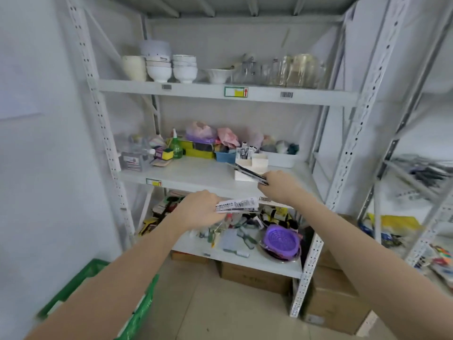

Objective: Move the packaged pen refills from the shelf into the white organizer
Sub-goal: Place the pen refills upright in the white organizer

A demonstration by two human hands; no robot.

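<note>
Pale tiled floor nearest, with a green crate cut off at the lower left and cardboard boxes under the white metal shelving. Left hand, in front of the middle shelf's edge, its grip curled round a bundle of packaged pen refills, barcode labels up. Right hand higher and to the right, grip pinching one dark refill pack whose far end lies over the white organizer on the middle shelf. More packs stand upright in the organizer's rear compartment. Bare shelf surface left of the organizer; clutter behind is blurred. Bowls and glass jars on the top shelf; white walls.
</note>
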